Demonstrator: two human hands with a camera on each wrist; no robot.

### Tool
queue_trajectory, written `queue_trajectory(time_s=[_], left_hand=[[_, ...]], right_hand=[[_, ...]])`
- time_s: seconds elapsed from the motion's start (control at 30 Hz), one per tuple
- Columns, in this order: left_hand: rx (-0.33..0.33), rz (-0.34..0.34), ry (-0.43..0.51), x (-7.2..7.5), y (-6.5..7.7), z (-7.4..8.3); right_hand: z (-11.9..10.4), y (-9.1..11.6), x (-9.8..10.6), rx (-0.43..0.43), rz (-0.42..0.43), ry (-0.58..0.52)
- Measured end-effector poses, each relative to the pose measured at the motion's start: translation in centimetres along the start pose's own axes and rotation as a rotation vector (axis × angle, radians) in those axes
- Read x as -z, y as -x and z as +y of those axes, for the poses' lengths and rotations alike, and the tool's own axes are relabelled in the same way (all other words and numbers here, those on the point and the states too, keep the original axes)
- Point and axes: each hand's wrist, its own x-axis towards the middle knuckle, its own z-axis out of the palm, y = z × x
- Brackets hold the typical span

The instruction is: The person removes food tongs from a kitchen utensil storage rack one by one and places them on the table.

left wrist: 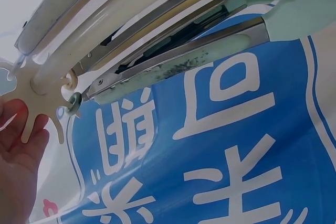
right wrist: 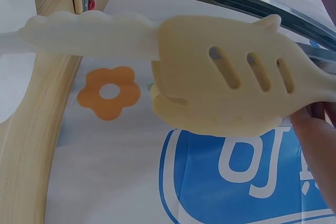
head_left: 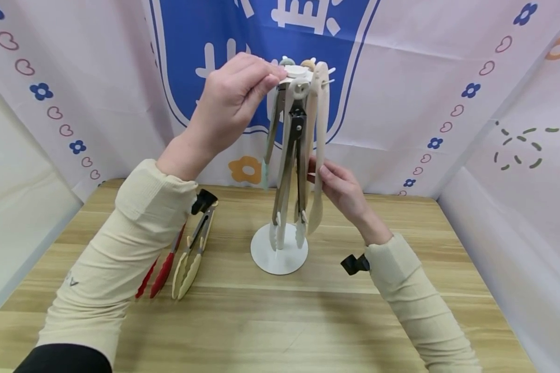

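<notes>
A white utensil stand (head_left: pixel 280 263) with a round base stands on the table, its top plate (left wrist: pixel 50 90) ringed with hooks. My left hand (head_left: pixel 235 98) pinches the edge of that plate between thumb and fingers. Lower down on the right side, my right hand (head_left: pixel 344 190) holds the cream tongs (head_left: pixel 322 129) hanging from a hook. Their slotted, flat head (right wrist: pixel 231 77) fills the middle of the right wrist view. Metal tongs with pale tips (head_left: pixel 287 160) hang at the front. Green-tipped tongs (left wrist: pixel 178 69) hang at the far side. The stand's pole is mostly hidden.
Red-tipped tongs (head_left: pixel 162 274) and yellow-tipped tongs (head_left: pixel 186 269) lie on the wooden table (head_left: pixel 270 331) left of the stand, partly behind my left sleeve. A printed cloth (head_left: pixel 401 67) hangs close behind the stand, with more cloth at both sides.
</notes>
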Motion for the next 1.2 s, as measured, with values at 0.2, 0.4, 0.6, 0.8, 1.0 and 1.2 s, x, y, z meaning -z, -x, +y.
queue_trajectory(time_s=[0.2,0.4,0.6,0.8,1.0,1.2], left_hand=[[0.017,0.0,-0.012,-0.1,-0.1,0.3],[0.035,-0.001,-0.018,0.0,-0.1,0.4],[0.054,-0.005,-0.018,0.1,0.0,0.5],[0.034,0.003,-0.017,0.1,-0.1,0.4],[0.02,0.006,-0.012,0.1,-0.1,0.4],[0.029,0.0,-0.011,0.0,0.0,0.4]], right_hand=[[0.1,0.0,0.2,0.043,-0.027,-0.023],[0.2,0.2,0.5,0.057,-0.043,-0.037],[0.0,0.4,0.8,0.058,-0.05,-0.039],[-0.1,0.4,1.0,0.109,-0.037,-0.053],[-0.2,0.6,1.0,0.134,-0.029,-0.065],[-0.2,0.8,1.1,0.138,-0.019,-0.05]])
